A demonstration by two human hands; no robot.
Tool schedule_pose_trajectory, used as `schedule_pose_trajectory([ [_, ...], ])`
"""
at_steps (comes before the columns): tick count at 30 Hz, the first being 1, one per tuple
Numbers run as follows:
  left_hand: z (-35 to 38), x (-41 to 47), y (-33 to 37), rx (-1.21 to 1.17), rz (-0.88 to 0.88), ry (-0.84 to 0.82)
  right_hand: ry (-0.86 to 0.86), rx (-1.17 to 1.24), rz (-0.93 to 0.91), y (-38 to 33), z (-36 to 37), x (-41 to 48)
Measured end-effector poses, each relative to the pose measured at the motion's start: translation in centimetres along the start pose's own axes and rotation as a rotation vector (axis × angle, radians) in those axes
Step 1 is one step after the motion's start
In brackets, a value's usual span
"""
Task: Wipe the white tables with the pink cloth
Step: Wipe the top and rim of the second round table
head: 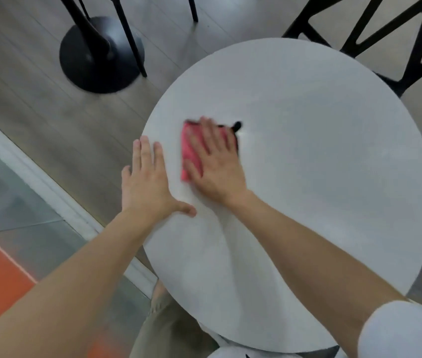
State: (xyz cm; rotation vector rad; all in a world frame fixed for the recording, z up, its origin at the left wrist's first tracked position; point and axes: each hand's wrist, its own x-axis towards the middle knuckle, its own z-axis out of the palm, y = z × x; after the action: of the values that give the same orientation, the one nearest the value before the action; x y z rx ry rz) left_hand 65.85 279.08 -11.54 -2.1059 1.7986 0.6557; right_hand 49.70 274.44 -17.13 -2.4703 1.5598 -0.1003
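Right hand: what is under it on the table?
The right hand presses flat on the pink cloth, which lies on the white table. The cloth's left strip shows, and a dark bit peeks out at the far right. The cloth's middle and the tabletop beneath are covered.

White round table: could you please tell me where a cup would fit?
The white round table is bare across its right half, from the right hand to the black chair. Crowded at left: left hand flat, right hand pressing the pink cloth.
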Motion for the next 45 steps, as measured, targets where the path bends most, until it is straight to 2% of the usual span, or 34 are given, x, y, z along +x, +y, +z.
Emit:
schedule_pose_trajectory([
  [2,-0.5,0.2,0.6,0.032,0.004,-0.011,-0.045,-0.001,-0.264,0.7,-0.1,-1.0],
  [3,-0.7,0.4,0.9,0.052,0.004,-0.029,-0.048,-0.008,-0.279,3.0,-0.5,-1.4],
  [4,-0.8,0.5,1.1,0.073,0.004,-0.042,-0.051,-0.021,-0.192,6.1,-1.1,-1.7],
  [5,-0.8,0.6,1.2,0.09,0.005,-0.049,-0.03,-0.035,-0.024,9.5,-1.9,-2.2],
  [8,-0.5,0.6,1.0,0.106,0.017,-0.053,0.058,-0.06,0.589,18.5,-4.1,-4.6],
  [10,-0.5,0.6,0.9,0.1,0.019,-0.045,0.12,-0.047,0.857,18.1,-3.7,-4.4],
  [11,-0.5,0.6,1.0,0.095,0.024,-0.045,0.151,-0.053,0.921,15.7,-3.0,-3.4],
  [12,-0.5,0.7,1.0,0.09,0.027,-0.044,0.168,-0.07,0.903,12.3,-2.2,-2.0],
  [13,-0.5,0.7,1.0,0.086,0.029,-0.045,0.167,-0.082,0.792,8.4,-1.4,-0.5],
  [16,-0.6,0.7,1.2,0.08,0.035,-0.046,0.064,-0.033,0.218,-2.1,1.0,3.3],
  [17,-0.6,0.7,1.1,0.084,0.036,-0.041,0.04,-0.009,0.088,-3.7,1.2,3.8],
  [19,-0.4,0.7,0.8,0.088,0.043,-0.027,0.038,0.027,-0.025,-2.4,0.9,3.4],
  [20,-0.3,0.7,0.6,0.086,0.05,-0.029,0.042,0.025,0.007,-0.2,0.6,2.4],
  [21,-0.3,0.7,0.5,0.084,0.061,-0.037,0.044,0.018,0.113,2.5,0.0,0.9],
  [26,-0.5,1.0,0.9,0.139,0.069,-0.064,0.115,-0.044,0.906,16.6,-2.6,-12.5],
  [29,-0.8,1.3,1.5,0.162,0.044,-0.096,0.19,-0.017,1.252,16.2,-1.5,-12.6],
  [30,-0.9,1.3,1.7,0.175,0.035,-0.107,0.225,-0.035,1.275,14.4,-0.9,-10.7],
  [31,-1.0,1.4,2.0,0.19,0.029,-0.11,0.238,-0.057,1.215,12.1,-0.6,-8.2],
  [35,-1.3,1.7,2.3,0.245,0.106,-0.081,0.132,-0.009,0.507,2.9,0.1,1.5],
  [38,-1.9,2.2,2.9,0.333,0.268,-0.05,0.064,0.025,0.233,3.5,-0.4,2.3],
  [40,-2.4,2.8,4.2,0.421,0.37,-0.09,0.102,0.019,0.27,7.4,-0.8,-1.9],
  [45,-2.8,3.8,9.6,0.736,0.646,-0.188,0.142,-0.029,0.983,19.8,-2.7,-23.8],
])
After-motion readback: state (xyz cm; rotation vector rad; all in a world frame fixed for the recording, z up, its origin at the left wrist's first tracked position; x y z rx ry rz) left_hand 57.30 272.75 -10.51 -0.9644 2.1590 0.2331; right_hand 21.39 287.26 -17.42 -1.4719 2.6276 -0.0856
